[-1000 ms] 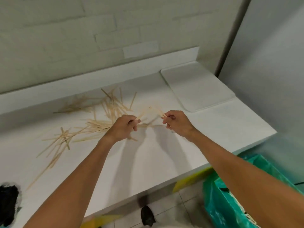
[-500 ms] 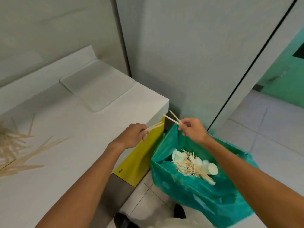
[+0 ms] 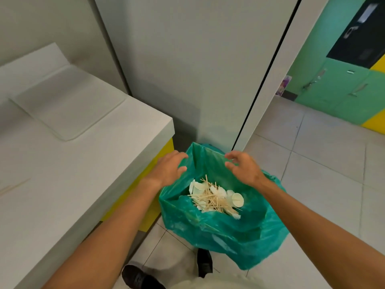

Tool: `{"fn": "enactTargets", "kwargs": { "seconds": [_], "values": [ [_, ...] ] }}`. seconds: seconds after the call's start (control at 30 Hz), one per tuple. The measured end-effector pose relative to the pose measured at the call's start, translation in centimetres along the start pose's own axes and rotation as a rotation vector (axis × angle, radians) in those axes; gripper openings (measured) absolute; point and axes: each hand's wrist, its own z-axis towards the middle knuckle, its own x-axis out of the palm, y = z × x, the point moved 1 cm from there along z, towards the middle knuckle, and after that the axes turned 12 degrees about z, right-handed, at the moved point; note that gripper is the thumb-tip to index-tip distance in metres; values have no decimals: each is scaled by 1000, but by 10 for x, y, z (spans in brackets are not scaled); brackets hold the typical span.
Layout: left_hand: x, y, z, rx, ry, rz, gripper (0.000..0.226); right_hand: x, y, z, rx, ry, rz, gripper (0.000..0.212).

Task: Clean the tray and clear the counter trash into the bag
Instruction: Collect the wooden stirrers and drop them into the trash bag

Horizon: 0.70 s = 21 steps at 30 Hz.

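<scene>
A green plastic bag (image 3: 227, 230) stands open on the floor beside the counter's end. Inside it lies a heap of wooden sticks (image 3: 212, 198) mixed with small white paper cups (image 3: 238, 199). My left hand (image 3: 169, 171) hovers over the bag's left rim with fingers spread and nothing in it. My right hand (image 3: 242, 168) hovers over the far right of the opening, fingers loose, also holding nothing. The white tray (image 3: 68, 103) lies bare on the counter's far end. A few sticks (image 3: 12, 187) show at the left edge of the white counter (image 3: 68, 184).
The counter has a yellow side panel (image 3: 160, 155) touching the bag. A grey wall panel (image 3: 187, 69) stands behind the bag. Tiled floor (image 3: 325, 184) stretches to the right toward green and yellow cabinets (image 3: 343, 90). My black shoes (image 3: 141, 277) are at the bottom.
I turned from the counter to the bag. Both hands carried sticks over the bag and let them go; both hands are now spread and hold nothing.
</scene>
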Motion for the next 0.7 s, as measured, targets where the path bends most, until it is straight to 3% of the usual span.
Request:
{"fn": "enactTargets", "kwargs": {
  "seconds": [0.33, 0.5, 0.7],
  "values": [
    [-48, 78, -83, -153, -318, -162, 40, 90, 115, 30, -414, 153, 30, 30],
    [-72, 134, -152, -330, -439, -140, 41, 157, 186, 32, -586, 260, 54, 29],
    [-82, 215, -266, -595, -527, -95, 42, 272, 265, 16, -699, 501, 52, 29]
  ]
}}
